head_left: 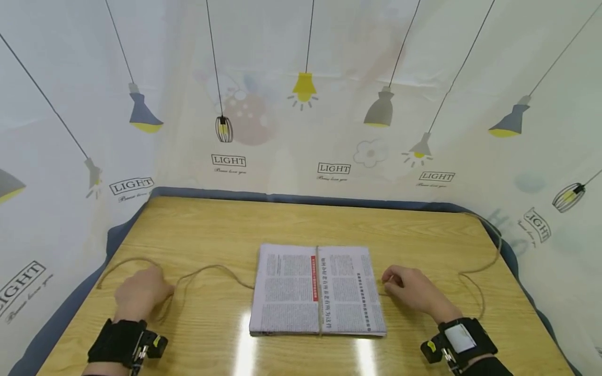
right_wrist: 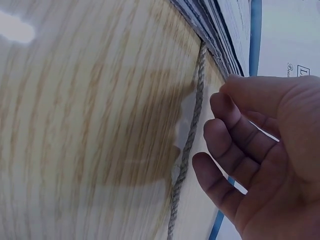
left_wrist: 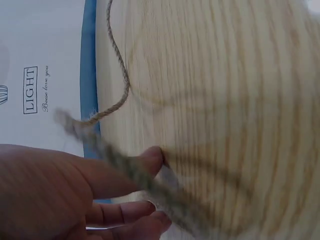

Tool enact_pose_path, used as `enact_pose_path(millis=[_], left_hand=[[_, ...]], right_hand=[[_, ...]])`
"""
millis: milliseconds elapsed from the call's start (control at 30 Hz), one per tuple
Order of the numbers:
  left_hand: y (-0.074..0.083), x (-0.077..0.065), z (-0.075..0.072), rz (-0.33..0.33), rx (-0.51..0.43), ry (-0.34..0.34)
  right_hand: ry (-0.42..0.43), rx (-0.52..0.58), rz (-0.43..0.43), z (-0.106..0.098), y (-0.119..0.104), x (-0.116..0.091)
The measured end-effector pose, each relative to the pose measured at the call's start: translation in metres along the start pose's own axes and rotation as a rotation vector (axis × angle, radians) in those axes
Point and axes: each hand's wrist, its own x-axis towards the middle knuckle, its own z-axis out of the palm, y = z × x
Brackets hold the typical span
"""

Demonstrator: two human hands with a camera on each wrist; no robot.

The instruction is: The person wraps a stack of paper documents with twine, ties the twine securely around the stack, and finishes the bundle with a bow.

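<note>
A folded stack of newspapers [head_left: 287, 292] lies on the table, with twine [head_left: 319, 282] running across its middle from far to near edge. More twine leaves both its sides. By the left stretch of twine [head_left: 213, 266], my left hand [head_left: 141, 293] is low over the table with its fingers bent. A blurred piece of that twine [left_wrist: 130, 170] crosses before the thumb in the left wrist view; whether the fingers pinch any is hidden. Beside the stack's right edge, my right hand [head_left: 416, 292] has loosely curled fingers. In the right wrist view, the twine [right_wrist: 192, 125] runs apart from its fingertips.
The wooden table [head_left: 211, 219] is glossy and carries bright reflections. A loose length of twine [head_left: 496, 250] trails to the right rear edge. A pale curtain [head_left: 291, 130] printed with lamps surrounds the table's back and sides, with a dark blue border [head_left: 301, 198].
</note>
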Motion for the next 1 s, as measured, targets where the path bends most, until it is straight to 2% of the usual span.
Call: enact_pose_path(millis=[100, 300, 400, 467, 567, 633, 833, 1000], left_hand=[[0.002, 0.002, 0.004, 0.034, -0.018, 0.028], [0.011, 0.009, 0.016, 0.186, -0.014, 0.146], [0.018, 0.012, 0.023, 0.257, -0.042, 0.221], [0.025, 0.013, 0.023, 0.302, -0.089, 0.300], [0.036, 0.013, 0.019, 0.373, -0.195, 0.416], [0.044, 0.012, 0.013, 0.412, -0.275, 0.467], [0.070, 0.013, -0.007, 0.512, -0.515, 0.516], [0.109, 0.006, -0.028, 0.621, -0.647, 0.537]], right_hand=[[-0.001, 0.003, 0.011, -0.001, 0.000, -0.001], [0.005, 0.000, 0.022, -0.002, -0.002, -0.002], [0.009, 0.007, 0.021, -0.003, -0.003, -0.003], [0.012, 0.012, 0.025, -0.004, -0.003, -0.002], [0.014, 0.017, 0.041, -0.004, -0.003, -0.002], [0.016, 0.010, 0.042, -0.003, -0.003, -0.001], [0.024, 0.012, -0.001, -0.004, -0.010, 0.001], [0.029, 0.071, -0.062, -0.008, -0.033, 0.010]])
